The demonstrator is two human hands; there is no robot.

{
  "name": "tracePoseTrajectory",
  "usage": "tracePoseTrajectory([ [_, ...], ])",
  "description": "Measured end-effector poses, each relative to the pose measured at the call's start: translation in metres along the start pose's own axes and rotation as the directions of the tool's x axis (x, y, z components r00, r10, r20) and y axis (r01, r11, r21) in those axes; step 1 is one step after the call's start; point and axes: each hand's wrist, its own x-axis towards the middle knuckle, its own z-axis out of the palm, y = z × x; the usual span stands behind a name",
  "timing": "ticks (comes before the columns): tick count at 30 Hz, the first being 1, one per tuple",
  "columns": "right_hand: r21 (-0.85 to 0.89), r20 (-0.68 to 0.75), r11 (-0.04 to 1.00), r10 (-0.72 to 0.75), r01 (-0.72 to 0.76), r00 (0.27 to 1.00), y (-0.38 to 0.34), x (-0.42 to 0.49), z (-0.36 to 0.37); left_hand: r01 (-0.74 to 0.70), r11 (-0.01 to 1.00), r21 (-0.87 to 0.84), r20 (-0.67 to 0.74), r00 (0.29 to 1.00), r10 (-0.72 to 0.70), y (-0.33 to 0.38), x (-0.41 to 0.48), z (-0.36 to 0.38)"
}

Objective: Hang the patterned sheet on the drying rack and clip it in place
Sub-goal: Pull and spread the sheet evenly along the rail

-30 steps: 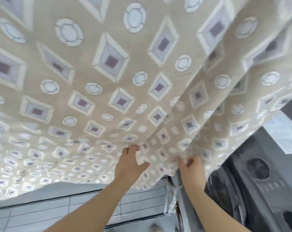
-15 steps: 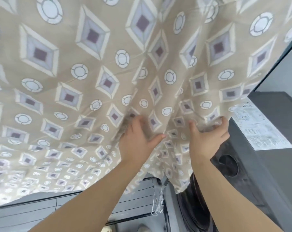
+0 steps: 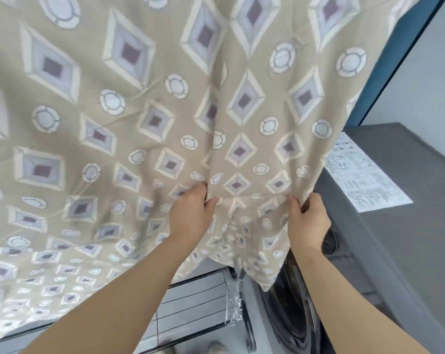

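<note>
Head view, only one. The sheet (image 3: 165,123) hangs down in front of me and fills most of the frame, beige with diamonds and circles, draped from somewhere above the top edge; the drying rack itself is out of view, so I can't tell what it hangs from or how it sits on it. My left hand (image 3: 190,213) is closed on a fold of the sheet near its lower middle, thumb and fingers pinched together with cloth bunched between them. My right hand (image 3: 307,221) is just to the right of that along the same stretch of sheet, at the sheet's right edge, fingers curled shut around the cloth. Both arms reach up and forward to it. The sheet's bottom corner dangles below my hands, in front of the washing machine (image 3: 395,226), which stands to the right of the sheet, dark grey with a paper label (image 3: 364,180) on top and its round door partly behind the corner. Left of the machine, under the sheet, a tiled wall or floor (image 3: 196,297) shows. My read: sheet looks already up and I'm tugging or spreading it flat, so hanging is mostly done. No clips visible anywhere, none in either hand, so clipping is all still to do.
</note>
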Motion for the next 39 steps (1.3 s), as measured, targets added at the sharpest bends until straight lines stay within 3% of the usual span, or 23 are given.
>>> tracePoseTrajectory([
  [7, -0.133, 0.161, 0.988, 0.098, -0.077, 0.982, 0.038, -0.013, -0.01, 0.051, 0.988, 0.149, 0.227, 0.97, -0.084, -0.005, -0.009, 0.019],
  [12, -0.187, 0.274, 0.972, 0.192, -0.144, 0.942, 0.042, -0.017, -0.008, 0.051, 0.969, 0.241, 0.29, 0.949, -0.122, -0.017, -0.014, 0.02],
  [16, -0.145, 0.246, 0.984, 0.138, -0.104, 0.959, 0.028, -0.017, -0.011, 0.045, 0.982, 0.181, 0.281, 0.955, -0.096, -0.019, -0.017, 0.011],
  [20, 0.029, 0.176, 0.999, 0.034, -0.04, 0.984, -0.002, -0.012, -0.018, 0.052, 0.999, 0.008, 0.124, 0.991, -0.052, -0.005, -0.022, -0.004],
  [24, -0.007, 0.12, 0.999, -0.049, 0.05, 0.992, -0.01, -0.007, -0.023, -0.09, 0.985, 0.148, -0.019, 0.995, 0.094, 0.012, -0.017, -0.011],
  [34, -0.102, 0.156, 0.995, 0.021, -0.005, 0.988, 0.002, -0.007, -0.035, -0.163, 0.965, 0.203, 0.145, 0.98, 0.135, 0.022, -0.018, -0.002],
  [39, 0.233, 0.175, 0.971, -0.091, 0.049, 0.98, -0.029, -0.008, -0.04, -0.151, 0.989, -0.004, 0.097, 0.984, 0.15, 0.046, -0.014, -0.022],
])
